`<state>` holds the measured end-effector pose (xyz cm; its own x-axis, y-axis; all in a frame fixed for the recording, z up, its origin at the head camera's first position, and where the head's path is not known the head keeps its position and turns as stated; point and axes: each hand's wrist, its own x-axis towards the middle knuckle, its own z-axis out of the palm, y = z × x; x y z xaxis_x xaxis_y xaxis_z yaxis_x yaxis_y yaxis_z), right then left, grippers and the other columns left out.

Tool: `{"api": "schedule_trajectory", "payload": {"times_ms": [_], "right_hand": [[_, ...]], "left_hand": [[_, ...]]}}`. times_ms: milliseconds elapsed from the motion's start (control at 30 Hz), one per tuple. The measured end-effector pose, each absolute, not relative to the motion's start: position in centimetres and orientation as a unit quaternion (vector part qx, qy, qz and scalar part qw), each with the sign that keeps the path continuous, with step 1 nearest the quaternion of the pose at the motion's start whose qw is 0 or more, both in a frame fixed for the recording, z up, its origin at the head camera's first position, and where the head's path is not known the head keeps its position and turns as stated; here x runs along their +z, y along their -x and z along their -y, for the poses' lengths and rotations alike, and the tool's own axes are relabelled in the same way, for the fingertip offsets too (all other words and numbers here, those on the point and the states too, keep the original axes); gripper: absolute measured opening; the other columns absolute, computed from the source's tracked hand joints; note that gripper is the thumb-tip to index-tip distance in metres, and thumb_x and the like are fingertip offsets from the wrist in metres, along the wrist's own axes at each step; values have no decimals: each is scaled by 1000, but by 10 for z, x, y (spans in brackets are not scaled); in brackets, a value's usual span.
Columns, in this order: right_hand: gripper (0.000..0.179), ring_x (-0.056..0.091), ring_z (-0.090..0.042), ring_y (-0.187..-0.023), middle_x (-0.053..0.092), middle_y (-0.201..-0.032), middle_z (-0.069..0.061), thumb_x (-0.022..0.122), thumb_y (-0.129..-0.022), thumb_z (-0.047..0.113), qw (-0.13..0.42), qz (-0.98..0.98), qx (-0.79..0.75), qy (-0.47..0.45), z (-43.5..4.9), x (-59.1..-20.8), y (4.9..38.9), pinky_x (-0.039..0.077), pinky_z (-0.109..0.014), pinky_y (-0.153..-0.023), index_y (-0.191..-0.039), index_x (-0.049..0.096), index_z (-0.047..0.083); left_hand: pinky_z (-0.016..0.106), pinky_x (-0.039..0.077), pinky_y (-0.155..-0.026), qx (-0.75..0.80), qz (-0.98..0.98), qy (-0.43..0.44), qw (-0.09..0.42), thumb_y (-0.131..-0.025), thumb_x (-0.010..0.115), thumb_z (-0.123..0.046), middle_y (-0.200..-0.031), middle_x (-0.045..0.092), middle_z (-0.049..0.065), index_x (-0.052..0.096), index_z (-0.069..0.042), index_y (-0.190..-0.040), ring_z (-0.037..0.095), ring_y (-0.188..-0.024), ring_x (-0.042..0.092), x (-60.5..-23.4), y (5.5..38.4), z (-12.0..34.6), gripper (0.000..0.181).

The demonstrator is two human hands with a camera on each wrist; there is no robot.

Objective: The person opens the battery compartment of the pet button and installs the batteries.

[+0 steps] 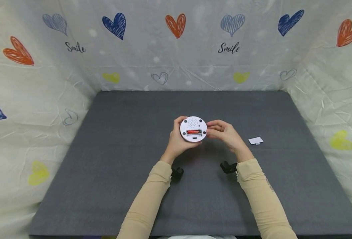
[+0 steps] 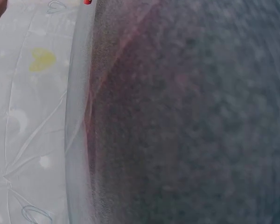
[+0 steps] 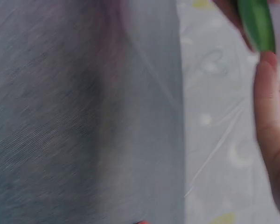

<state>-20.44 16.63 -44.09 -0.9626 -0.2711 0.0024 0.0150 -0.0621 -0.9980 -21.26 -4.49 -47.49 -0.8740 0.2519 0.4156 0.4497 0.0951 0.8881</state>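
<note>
1. Nearest are two beige sleeves (image 1: 147, 199), with a black wrist mount (image 1: 228, 167) showing beside each cuff.
2. The left hand (image 1: 175, 142) grips a round white gadget (image 1: 189, 127) by its left side and lower edge, held above the table about midway between the two sides.
3. The right hand (image 1: 228, 135) has its fingertips at the gadget's right edge; whether they pinch anything, I cannot tell.
4. The gadget's underside faces up, its battery slot uncovered, a red battery (image 1: 193, 132) lying inside.
5. A small white cover (image 1: 255, 140) lies on the dark grey table (image 1: 128, 159), right of the right hand.
6. Beyond hangs a pale curtain (image 1: 152, 49) printed with hearts and "Smile".
</note>
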Motion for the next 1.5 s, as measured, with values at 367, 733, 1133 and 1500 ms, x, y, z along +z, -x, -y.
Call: {"api": "schedule_trajectory", "payload": {"times_ms": [367,733,1133,1500], "right_hand": [[31,63,-26,-95,65,-104,-19,67,-81,-6,30,-609,-792,37,-217,-471,202,49,-29,-80,-111,58,-11],[39,61,-6,-81,68,-90,-3,71,-81,5,-1,-756,-651,-63,-242,-492,200,48,-22,-72,-114,56,-11],[34,56,-15,-70,66,-86,-11,78,-75,17,1,-853,-509,-115,-232,-492,209,43,-28,-59,-99,63,-1],[28,54,-25,-77,65,-80,-11,80,-73,19,17,-878,-452,-155,-223,-490,215,43,-35,-64,-90,66,2]], "left_hand": [[32,41,-90,-622,743,228,98,-54,90,-14,-123,50,-1,31,-22,-132,14,-108,50,-484,218,50,99],[34,41,-90,-606,756,231,92,-59,87,-4,-122,50,10,29,-2,-132,14,-108,50,-454,199,48,93],[35,41,-90,-608,751,239,97,-59,87,-4,-123,49,10,28,-3,-133,17,-108,50,-453,200,44,95],[36,42,-90,-608,753,235,88,-59,87,-4,-123,49,10,28,-4,-132,16,-108,50,-457,199,42,94]]}}
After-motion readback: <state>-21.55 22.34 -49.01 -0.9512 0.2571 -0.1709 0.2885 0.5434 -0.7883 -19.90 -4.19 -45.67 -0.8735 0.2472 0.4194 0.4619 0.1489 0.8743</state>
